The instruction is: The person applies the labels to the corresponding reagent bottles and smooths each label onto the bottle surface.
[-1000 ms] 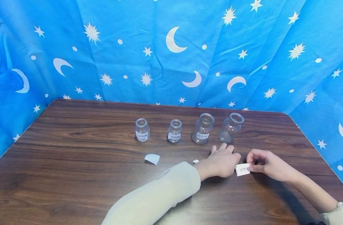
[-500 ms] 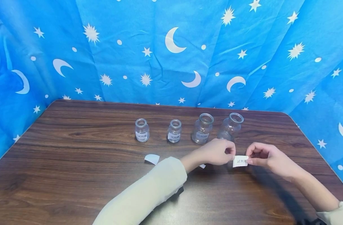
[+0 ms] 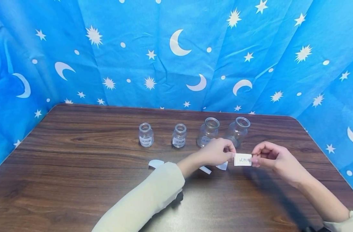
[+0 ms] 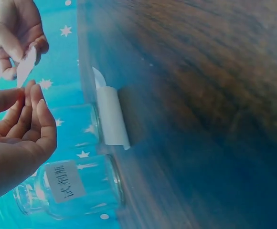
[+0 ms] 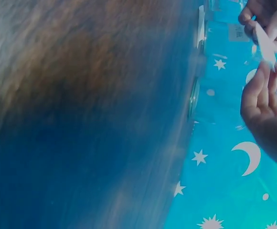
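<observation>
A small white paper label (image 3: 243, 159) with handwritten characters is held up off the table between the two hands. My left hand (image 3: 218, 152) pinches its left edge between thumb and fingertips. From the other side, my right hand (image 3: 276, 159) pinches the right edge. In the left wrist view the label (image 4: 27, 67) appears slightly curved. Behind the hands stands a clear glass jar (image 3: 240, 127) with no label visible on it. Left of it, a similar large jar (image 3: 209, 129) bears a white label, partly covered by my left hand.
Two smaller labelled glass jars (image 3: 146, 140) (image 3: 179, 140) stand further left in the same row. White paper scraps (image 3: 156, 163) (image 3: 206, 169) (image 3: 222, 166) lie in front of the jars on the brown wooden table (image 3: 78, 167). A blue star-patterned cloth (image 3: 130, 58) hangs behind.
My left hand has come off the tabletop and taken the label's left edge. Both hands have raised the label toward the jars. Paper scraps under the left arm have come into view.
</observation>
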Available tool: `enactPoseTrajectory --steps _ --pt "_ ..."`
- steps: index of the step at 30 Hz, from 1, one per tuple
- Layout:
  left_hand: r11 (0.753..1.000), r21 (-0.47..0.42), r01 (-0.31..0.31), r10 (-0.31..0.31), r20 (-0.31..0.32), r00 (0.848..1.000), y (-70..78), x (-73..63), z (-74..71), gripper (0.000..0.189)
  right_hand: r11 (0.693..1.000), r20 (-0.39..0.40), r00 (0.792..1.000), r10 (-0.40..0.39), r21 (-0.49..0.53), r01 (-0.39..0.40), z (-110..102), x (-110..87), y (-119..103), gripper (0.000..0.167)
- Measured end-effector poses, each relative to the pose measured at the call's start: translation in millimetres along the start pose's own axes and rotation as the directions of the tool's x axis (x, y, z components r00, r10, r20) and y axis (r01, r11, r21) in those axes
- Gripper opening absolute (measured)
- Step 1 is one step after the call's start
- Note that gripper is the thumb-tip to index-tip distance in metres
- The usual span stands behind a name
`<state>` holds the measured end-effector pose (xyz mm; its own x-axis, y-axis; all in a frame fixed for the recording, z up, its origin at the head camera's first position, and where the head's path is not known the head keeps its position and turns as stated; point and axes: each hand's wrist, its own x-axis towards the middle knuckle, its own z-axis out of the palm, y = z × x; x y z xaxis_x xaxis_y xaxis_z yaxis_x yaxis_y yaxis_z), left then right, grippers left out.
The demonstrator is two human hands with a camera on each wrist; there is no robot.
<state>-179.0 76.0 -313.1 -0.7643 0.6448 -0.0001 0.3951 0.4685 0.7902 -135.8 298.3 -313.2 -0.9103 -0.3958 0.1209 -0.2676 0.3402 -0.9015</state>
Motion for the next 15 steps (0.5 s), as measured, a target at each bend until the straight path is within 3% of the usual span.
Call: enactPoseTrajectory --steps 3,8,10,15 --pt "1.0 -0.014 0.007 -0.007 -0.027 1.0 -4.7 0.0 0.1 0.007 0.998 -0.028 0.999 -0.023 0.052 0.024 1 0.5 -2 0.013" --pt "0.999 -0.039 0.018 -0.02 -0.053 0.998 -9.9 1.2 2.6 0.007 1.0 0.008 1.0 -0.022 0.021 0.022 4 1.2 -2 0.015" --pt "0.999 -0.045 0.01 -0.012 -0.047 0.999 -9.9 1.8 4.2 0.007 1.0 0.029 1.0 -0.009 -0.017 0.01 7 1.4 -2 0.016" --pt "0.999 -0.038 -0.017 0.017 -0.02 1.0 -7.0 1.2 6.7 0.008 1.0 0.076 0.997 0.003 0.007 -0.004 15 2.8 -2 0.02"
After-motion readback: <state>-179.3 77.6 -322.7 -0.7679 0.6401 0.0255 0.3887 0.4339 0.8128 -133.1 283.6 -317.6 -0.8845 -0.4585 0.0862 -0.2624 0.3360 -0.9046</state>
